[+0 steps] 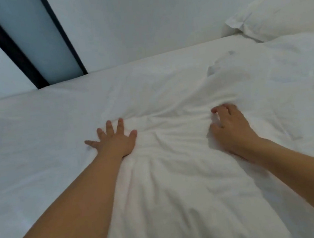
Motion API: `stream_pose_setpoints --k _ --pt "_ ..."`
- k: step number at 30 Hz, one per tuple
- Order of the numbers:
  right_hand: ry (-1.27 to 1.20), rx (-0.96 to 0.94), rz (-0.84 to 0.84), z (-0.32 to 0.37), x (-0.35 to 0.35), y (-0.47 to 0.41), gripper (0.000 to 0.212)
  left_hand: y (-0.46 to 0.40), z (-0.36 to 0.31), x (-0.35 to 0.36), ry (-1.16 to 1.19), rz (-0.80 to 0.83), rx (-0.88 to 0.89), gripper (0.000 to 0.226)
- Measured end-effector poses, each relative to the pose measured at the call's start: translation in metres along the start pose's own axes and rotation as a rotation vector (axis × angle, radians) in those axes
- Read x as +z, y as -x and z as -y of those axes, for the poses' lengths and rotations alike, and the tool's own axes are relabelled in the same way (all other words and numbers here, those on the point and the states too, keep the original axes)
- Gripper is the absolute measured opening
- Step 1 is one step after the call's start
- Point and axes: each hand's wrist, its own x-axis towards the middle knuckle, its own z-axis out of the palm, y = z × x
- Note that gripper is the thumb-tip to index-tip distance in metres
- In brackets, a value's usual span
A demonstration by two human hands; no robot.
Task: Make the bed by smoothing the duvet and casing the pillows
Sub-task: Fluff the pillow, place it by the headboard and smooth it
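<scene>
Head view looks down, close over the bed (36, 132), slightly blurred

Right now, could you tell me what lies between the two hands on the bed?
In the head view, only bunched, wrinkled duvet lies between the left hand and right hand.

Two bare forearms, no sleeves — left hand (115, 141) and right hand (229, 128) without rings, watches, gloves.

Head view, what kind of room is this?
Likely a bedroom, maybe a hotel room: a bed under a rumpled white duvet, a pillow at its head, and a plain wall behind.
</scene>
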Motion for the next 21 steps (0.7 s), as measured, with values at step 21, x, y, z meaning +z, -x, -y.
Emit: stream_pose_setpoints --k 21 --pt "-1.017 0.354 0.387 0.071 -0.003 0.025 0.013 0.031 0.028 -0.074 0.827 0.113 0.142 0.048"
